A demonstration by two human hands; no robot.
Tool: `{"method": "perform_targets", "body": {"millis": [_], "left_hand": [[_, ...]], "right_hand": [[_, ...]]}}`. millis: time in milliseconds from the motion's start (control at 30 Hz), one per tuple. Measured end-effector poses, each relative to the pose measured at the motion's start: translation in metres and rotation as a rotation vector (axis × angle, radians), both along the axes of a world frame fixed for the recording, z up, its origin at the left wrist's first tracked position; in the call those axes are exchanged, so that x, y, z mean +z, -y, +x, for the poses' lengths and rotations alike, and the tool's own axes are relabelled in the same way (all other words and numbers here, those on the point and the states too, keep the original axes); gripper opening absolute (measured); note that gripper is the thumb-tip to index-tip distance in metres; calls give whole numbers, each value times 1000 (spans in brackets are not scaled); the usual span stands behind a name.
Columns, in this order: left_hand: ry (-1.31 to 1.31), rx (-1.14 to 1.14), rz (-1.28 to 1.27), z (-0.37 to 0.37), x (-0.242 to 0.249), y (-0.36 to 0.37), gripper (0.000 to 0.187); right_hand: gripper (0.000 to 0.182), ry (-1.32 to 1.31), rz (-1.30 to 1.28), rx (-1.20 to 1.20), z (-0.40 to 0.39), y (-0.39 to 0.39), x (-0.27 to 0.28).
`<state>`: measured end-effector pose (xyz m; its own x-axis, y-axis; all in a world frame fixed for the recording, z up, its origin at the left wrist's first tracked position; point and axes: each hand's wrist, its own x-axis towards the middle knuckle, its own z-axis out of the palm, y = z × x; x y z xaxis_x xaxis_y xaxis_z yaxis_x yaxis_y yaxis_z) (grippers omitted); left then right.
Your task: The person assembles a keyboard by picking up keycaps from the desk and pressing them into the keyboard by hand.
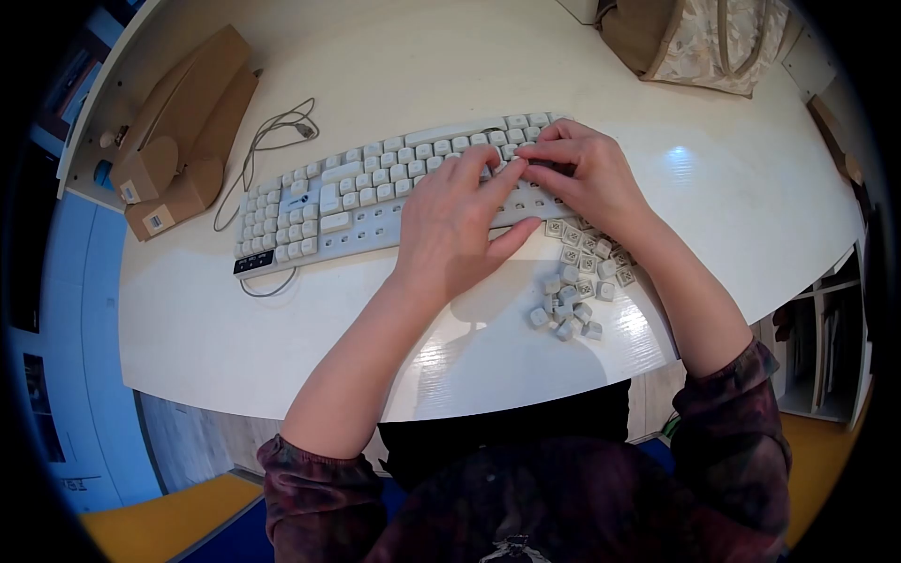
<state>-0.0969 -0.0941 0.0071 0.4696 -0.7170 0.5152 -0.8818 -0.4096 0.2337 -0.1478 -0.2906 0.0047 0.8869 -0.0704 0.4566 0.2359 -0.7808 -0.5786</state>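
Note:
A pale grey keyboard (375, 192) lies across the table with its number pad on the left. Bare switch sockets show along its near rows, and keycaps cover much of the rest. My left hand (446, 225) rests over the middle of the keyboard, thumb spread out and fingers bent onto the keys. Its index finger meets the fingertips of my right hand (596, 178), which are pinched together over the right part. What the pinch holds, if anything, is hidden. Loose keycaps (570, 298) lie in a pile below my right hand, several with their undersides up.
A brown cardboard box (188, 131) lies at the back left, near the coiled keyboard cable (272, 127). A patterned bag (704, 42) stands at the back right. The white table (272, 361) has a curved front edge near my body; shelves (826, 328) stand at right.

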Motion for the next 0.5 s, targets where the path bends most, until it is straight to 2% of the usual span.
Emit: {"method": "perform_targets", "body": {"millis": [100, 300, 500], "left_hand": [[11, -10, -15, 1, -1, 0, 50], [-18, -4, -10, -1, 0, 0, 48], [-24, 1, 10, -1, 2, 0, 46]], "right_hand": [[18, -66, 228, -3, -5, -6, 9], [15, 90, -112, -18, -7, 0, 4], [15, 107, -216, 24, -6, 1, 10]]}}
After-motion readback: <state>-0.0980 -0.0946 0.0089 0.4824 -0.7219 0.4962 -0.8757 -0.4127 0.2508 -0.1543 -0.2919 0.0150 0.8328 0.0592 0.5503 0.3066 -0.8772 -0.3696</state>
